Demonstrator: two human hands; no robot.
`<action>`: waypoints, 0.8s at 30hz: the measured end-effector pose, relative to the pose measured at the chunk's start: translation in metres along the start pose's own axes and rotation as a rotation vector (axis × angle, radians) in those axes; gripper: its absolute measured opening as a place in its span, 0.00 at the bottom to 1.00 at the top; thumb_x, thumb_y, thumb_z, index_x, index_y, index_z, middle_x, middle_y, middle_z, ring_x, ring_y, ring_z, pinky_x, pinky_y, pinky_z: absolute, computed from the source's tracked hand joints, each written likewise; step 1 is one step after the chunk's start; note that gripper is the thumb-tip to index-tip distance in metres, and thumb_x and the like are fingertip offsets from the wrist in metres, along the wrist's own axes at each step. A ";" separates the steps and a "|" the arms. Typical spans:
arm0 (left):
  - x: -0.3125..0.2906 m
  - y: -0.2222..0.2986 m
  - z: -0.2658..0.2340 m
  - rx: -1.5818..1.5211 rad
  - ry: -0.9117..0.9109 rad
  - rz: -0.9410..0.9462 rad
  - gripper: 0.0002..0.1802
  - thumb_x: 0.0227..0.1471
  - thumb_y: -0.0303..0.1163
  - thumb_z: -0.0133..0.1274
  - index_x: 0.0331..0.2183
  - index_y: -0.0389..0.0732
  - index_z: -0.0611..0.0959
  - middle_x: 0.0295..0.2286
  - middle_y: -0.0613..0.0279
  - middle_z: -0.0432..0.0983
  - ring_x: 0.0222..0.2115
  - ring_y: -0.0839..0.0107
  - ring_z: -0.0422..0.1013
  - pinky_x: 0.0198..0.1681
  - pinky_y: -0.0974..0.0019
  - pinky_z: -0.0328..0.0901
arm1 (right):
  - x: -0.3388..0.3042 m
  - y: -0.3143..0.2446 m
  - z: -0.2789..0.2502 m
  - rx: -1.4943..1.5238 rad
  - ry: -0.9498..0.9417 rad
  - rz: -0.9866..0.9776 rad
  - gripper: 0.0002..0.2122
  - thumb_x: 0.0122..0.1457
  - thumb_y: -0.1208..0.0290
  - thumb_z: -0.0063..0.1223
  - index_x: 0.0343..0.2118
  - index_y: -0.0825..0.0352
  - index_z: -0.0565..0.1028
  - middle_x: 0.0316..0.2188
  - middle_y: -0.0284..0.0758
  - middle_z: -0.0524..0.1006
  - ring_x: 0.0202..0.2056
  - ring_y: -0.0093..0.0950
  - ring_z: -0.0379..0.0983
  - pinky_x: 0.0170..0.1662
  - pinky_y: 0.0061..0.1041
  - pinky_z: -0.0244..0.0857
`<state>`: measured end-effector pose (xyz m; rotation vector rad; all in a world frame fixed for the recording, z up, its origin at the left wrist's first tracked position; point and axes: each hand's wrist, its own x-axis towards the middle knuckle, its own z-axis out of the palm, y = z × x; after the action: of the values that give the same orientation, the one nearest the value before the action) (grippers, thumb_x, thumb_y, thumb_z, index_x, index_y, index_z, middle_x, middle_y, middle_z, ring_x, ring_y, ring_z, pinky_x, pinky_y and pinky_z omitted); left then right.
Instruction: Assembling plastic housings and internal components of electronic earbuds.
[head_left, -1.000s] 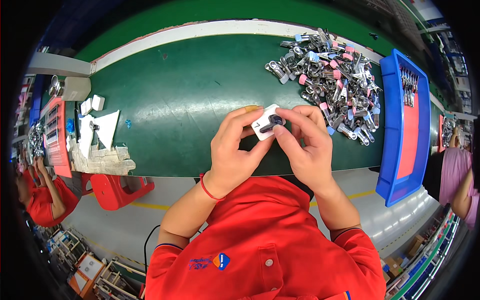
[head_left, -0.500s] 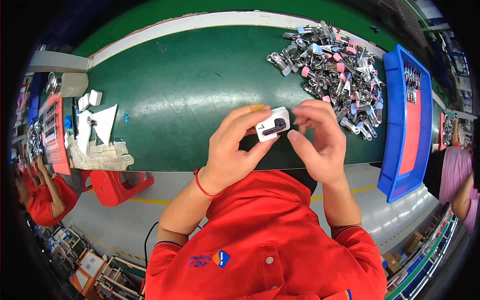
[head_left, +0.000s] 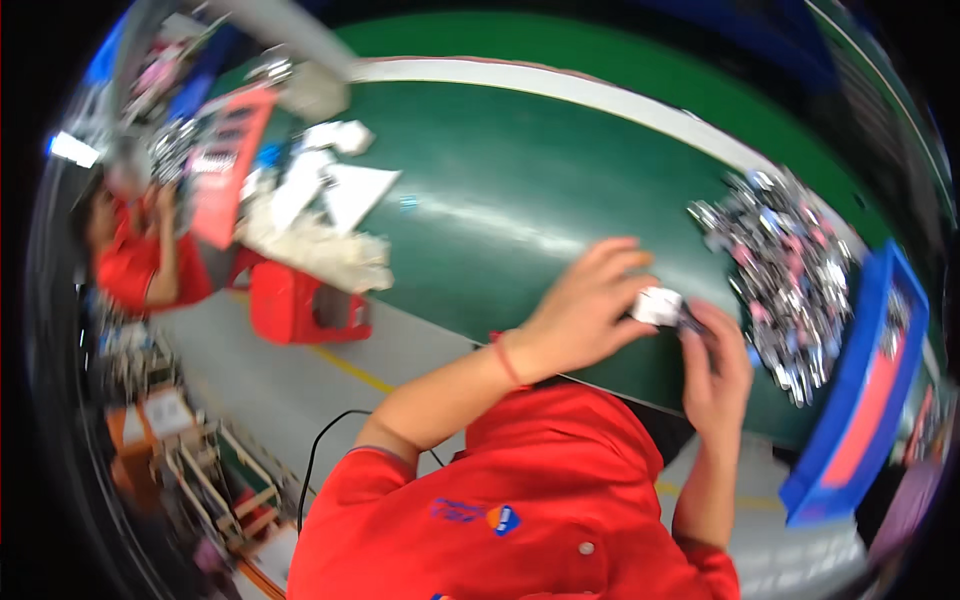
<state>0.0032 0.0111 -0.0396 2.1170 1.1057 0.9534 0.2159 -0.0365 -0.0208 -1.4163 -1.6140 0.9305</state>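
Observation:
Between the thumb and fingers of my left hand (head_left: 585, 310) is a small white block (head_left: 658, 306), held above the green table. My right hand (head_left: 722, 365) is close at its right side, thumb and fingers pinched on a small dark piece (head_left: 689, 320) at the block's edge. Motion blur hides the exact shape of that piece and whether it still touches the block. To the right of my hands lies a heap of metal clips (head_left: 790, 290), some with pink or light blue parts.
A blue tray (head_left: 800, 497) with a red lining stands at the table's right end. White pieces (head_left: 360, 192) and a worn, pale covering (head_left: 335, 255) lie at the left. A red stool (head_left: 285, 305) is below the edge; a person in red (head_left: 150, 260) sits farther left.
The view has swung left and tilted. My right thumb and fingers, apart before, have closed on the dark piece at the white block, which stays in my left hand.

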 end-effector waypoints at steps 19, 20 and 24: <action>-0.011 0.029 -0.016 -0.963 -0.110 -0.467 0.16 0.53 0.19 0.57 0.45 0.31 0.81 0.38 0.57 0.78 0.34 0.73 0.77 0.39 0.73 0.72 | 0.028 -0.038 -0.023 -0.148 -0.060 -0.382 0.13 0.48 0.81 0.63 0.39 0.70 0.78 0.41 0.41 0.79 0.38 0.36 0.76 0.38 0.31 0.71; -0.011 0.029 -0.013 -0.971 -0.121 -0.459 0.16 0.53 0.19 0.57 0.45 0.31 0.81 0.38 0.57 0.78 0.34 0.73 0.77 0.39 0.73 0.72 | 0.038 -0.030 -0.032 -0.311 0.035 -0.330 0.13 0.49 0.80 0.62 0.40 0.69 0.78 0.42 0.41 0.78 0.38 0.37 0.76 0.38 0.31 0.71; -0.020 0.040 -0.014 -0.993 -0.050 -0.447 0.14 0.53 0.17 0.56 0.44 0.31 0.82 0.37 0.57 0.77 0.34 0.72 0.77 0.40 0.73 0.72 | 0.079 -0.031 -0.048 -0.644 0.139 -0.244 0.13 0.52 0.77 0.59 0.43 0.67 0.78 0.45 0.41 0.75 0.42 0.39 0.73 0.44 0.32 0.69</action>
<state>0.0018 -0.0239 -0.0086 1.0331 0.7716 0.9369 0.2402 0.0403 0.0343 -1.5986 -2.0183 0.1588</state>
